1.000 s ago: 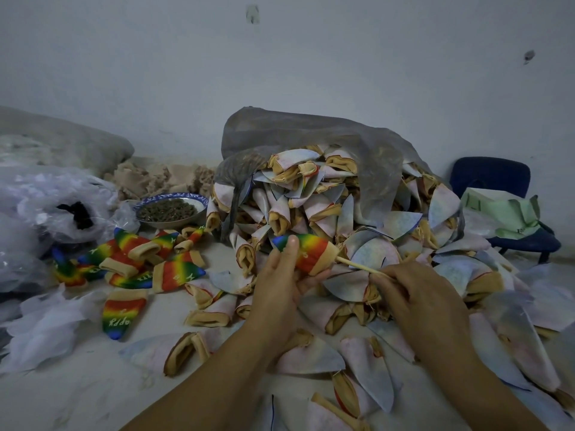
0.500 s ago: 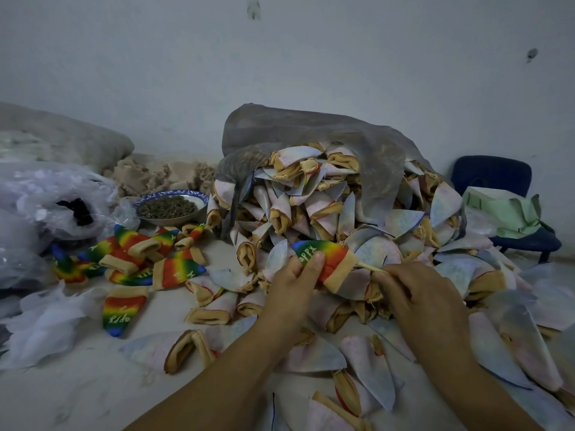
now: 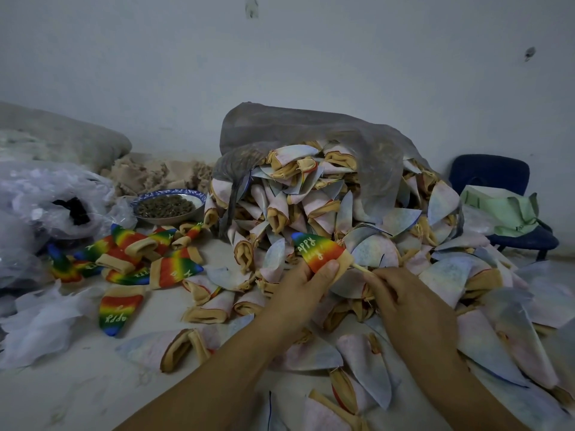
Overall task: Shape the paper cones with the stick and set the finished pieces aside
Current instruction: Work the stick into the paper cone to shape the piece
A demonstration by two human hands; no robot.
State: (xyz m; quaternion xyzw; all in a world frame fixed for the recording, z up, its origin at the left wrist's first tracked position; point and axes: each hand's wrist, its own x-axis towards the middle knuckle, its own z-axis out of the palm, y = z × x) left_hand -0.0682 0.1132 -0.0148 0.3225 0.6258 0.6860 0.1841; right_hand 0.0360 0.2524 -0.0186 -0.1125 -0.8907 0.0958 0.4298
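Grip, left hand: pinching rainbow cone | grip, right hand: pinching stick, stick entering cone's tan end

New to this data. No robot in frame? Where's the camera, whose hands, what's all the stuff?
No robot: a person works with bare hands. Every picture comes from one wide-angle camera worn on the head, looking forward and down. The left hand grips a rainbow cone. The right hand pinches a thin stick, whose far end goes into the cone's tan open end. Behind them a pile of pale cones spills from a grey bag onto the pale surface. To the left lie rainbow pieces, apparently the finished ones, with a bowl of dark bits beyond them and clear plastic bags further left. A blue chair stands at the right by the wall.
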